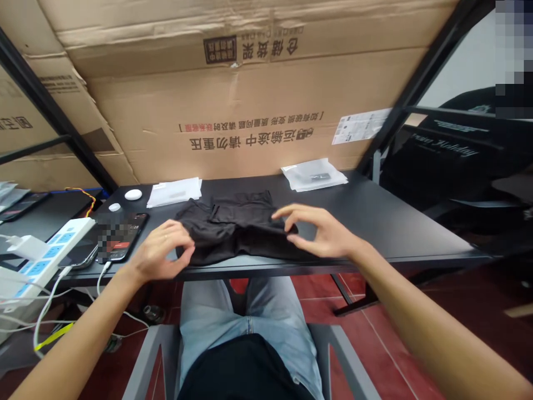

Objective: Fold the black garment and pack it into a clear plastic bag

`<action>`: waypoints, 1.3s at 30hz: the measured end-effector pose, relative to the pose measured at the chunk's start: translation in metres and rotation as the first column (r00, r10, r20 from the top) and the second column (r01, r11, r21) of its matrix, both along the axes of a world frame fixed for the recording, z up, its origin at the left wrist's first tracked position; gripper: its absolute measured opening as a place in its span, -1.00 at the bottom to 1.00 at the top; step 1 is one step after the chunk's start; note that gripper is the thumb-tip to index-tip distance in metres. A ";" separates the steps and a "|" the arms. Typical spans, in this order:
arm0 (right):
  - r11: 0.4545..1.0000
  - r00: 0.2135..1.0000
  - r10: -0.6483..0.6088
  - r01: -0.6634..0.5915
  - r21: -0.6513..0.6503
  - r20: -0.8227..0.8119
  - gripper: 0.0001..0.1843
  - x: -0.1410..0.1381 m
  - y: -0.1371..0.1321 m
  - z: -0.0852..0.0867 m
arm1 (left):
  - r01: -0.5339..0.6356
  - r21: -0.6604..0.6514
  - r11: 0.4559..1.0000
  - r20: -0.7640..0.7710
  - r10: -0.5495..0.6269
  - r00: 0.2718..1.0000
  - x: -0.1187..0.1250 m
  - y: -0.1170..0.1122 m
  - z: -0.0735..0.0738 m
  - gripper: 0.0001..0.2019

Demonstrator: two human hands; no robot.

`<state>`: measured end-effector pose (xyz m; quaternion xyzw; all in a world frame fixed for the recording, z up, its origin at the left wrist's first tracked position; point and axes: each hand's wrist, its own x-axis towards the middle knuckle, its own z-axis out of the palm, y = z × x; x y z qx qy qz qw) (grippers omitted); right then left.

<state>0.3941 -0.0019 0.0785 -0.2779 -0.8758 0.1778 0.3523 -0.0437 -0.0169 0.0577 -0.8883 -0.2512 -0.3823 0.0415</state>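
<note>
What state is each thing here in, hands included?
Black cloth: folded, creased, on the desk.
Left hand: curled at the cloth's left side; grip unclear.
Right hand: curved at the cloth's right side; grip unclear.
Phone nearest left hand: screen lit, cable attached.
Power strip: charger plugged in.
Left packet: on the desk.
Right packet: likewise.
Cardboard: upright.

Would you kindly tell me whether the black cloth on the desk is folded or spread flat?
Partly folded, not spread flat: the black cloth shows overlapping layers and creases.
</note>
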 end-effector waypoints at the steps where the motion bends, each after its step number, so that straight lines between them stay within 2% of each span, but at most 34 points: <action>1: 0.997 0.997 0.062 -0.059 -0.046 0.051 -0.85 0.004 -0.012 0.002 | 0.034 0.006 0.999 0.034 -0.034 0.999 -0.003 -0.012 -0.002 -0.81; 4: 0.983 0.987 0.117 -0.099 -0.152 0.111 -0.70 0.007 -0.027 0.002 | 0.017 0.023 1.000 0.166 -0.020 0.986 -0.003 -0.029 -0.003 -0.81; 7: 0.992 0.994 -0.007 0.020 -0.122 0.109 -0.79 0.004 -0.011 -0.003 | -0.125 -0.022 0.992 0.143 0.127 0.982 0.010 -0.010 0.006 -0.87; 9: 0.991 0.981 -0.124 0.129 -0.023 0.147 -0.77 0.001 0.009 -0.007 | -0.182 -0.073 0.980 -0.009 0.182 0.983 0.022 0.017 0.015 -0.85; 11: 0.982 0.957 -0.184 0.171 0.076 0.223 -0.73 -0.002 0.028 -0.010 | -0.187 -0.114 0.976 -0.223 0.158 0.962 0.033 0.045 0.024 -0.79; 14: 0.988 0.930 -0.132 0.097 0.118 0.344 -0.79 -0.004 0.044 -0.014 | -0.203 -0.145 0.968 -0.505 0.104 0.857 0.046 0.078 0.030 -0.71; 17: 0.993 0.921 -0.091 0.054 0.106 0.380 -0.82 -0.005 0.053 -0.016 | -0.256 -0.151 0.955 -0.632 0.105 0.767 0.054 0.094 0.029 -0.82; 19: 0.988 0.922 -0.142 0.108 0.113 0.361 -0.81 -0.005 0.063 -0.015 | -0.294 -0.146 0.945 -0.637 0.137 0.758 0.056 0.101 0.030 -0.84; 21: 0.972 0.922 -0.230 0.206 0.111 0.311 -0.83 -0.007 0.081 -0.010 | -0.345 -0.145 0.927 -0.591 0.198 0.782 0.057 0.109 0.033 -0.82; 25: 0.898 0.883 -0.441 0.436 0.066 0.164 -0.80 -0.019 0.132 0.012 | -0.489 -0.155 0.858 -0.455 0.377 0.807 0.062 0.136 0.047 -0.80; 28: 0.861 0.846 -0.504 0.507 0.029 0.174 -0.81 -0.033 0.162 0.027 | -0.529 -0.139 0.837 -0.431 0.430 0.794 0.069 0.150 0.054 -0.73; 31: 0.854 0.837 -0.513 0.520 0.019 0.188 -0.80 -0.044 0.167 0.027 | -0.519 -0.135 0.844 -0.430 0.422 0.798 0.075 0.144 0.048 -0.55; 33: 0.866 0.847 -0.495 0.498 0.032 0.193 -0.72 -0.048 0.153 0.018 | -0.502 -0.145 0.853 -0.412 0.409 0.814 0.073 0.127 0.037 -0.45; 36: 0.935 0.898 -0.353 0.345 0.079 0.263 -0.49 -0.050 0.105 -0.005 | -0.489 -0.185 0.852 -0.408 0.386 0.828 0.062 0.086 0.012 -0.36; 37: 0.953 0.904 -0.303 0.294 0.078 0.301 -0.38 -0.051 0.085 -0.013 | -0.504 -0.205 0.839 -0.419 0.390 0.820 0.057 0.071 0.004 -0.31; 39: 0.962 0.885 -0.265 0.273 0.034 0.382 -0.14 -0.052 0.045 -0.029 | -0.561 -0.249 0.789 -0.450 0.419 0.789 0.049 0.046 -0.012 -0.23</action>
